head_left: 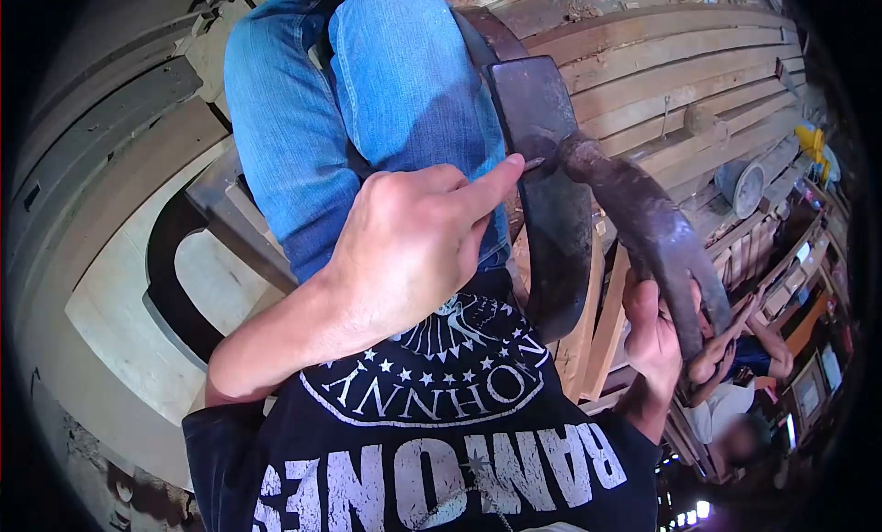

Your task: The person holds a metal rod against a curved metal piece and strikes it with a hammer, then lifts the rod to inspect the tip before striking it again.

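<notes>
My left hand (418, 233) is pinched at the centre, holding a small thin nail-like piece (535, 164) against a dark, smooth block (533, 96). Below that block, a dark curved piece (556, 247) extends beside my thigh. On the right, my right hand (654, 334) is closed on a worn claw hammer (643, 201); the claw covers part of the fingers and the handle is mostly hidden. The hammer's round face is close to the block, just right of my left fingertips. Whether it touches the block I cannot tell.
Long wooden boards (680, 73) lie at the upper right, near a round container (742, 187) and a yellow item (813, 146). A dark curved frame (170, 279) stands at the left. Another person (735, 408) is at the lower right.
</notes>
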Available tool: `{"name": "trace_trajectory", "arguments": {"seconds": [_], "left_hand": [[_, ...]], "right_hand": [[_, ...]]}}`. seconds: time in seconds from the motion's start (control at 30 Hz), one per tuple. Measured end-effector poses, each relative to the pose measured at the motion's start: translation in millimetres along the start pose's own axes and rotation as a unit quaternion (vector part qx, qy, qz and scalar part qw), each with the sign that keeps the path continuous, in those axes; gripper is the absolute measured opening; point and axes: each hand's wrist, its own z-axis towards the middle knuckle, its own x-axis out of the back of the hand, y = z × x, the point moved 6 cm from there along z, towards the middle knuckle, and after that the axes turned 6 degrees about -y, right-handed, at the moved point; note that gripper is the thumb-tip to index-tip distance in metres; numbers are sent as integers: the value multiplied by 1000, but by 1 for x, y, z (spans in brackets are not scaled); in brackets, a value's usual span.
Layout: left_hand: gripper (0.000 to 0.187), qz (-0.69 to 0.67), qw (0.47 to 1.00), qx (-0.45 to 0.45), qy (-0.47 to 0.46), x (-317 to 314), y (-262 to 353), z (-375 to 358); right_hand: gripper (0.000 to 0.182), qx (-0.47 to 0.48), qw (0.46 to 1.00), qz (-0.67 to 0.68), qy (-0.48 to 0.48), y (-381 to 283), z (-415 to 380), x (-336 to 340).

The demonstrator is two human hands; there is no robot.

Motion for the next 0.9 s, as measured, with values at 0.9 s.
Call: {"name": "trace_trajectory", "arguments": {"seconds": [0.9], "left_hand": [[47,-4,998,-27,48,0,0,-1]], "right_hand": [[17,120,985,-125,6,-31,5,1]]}}
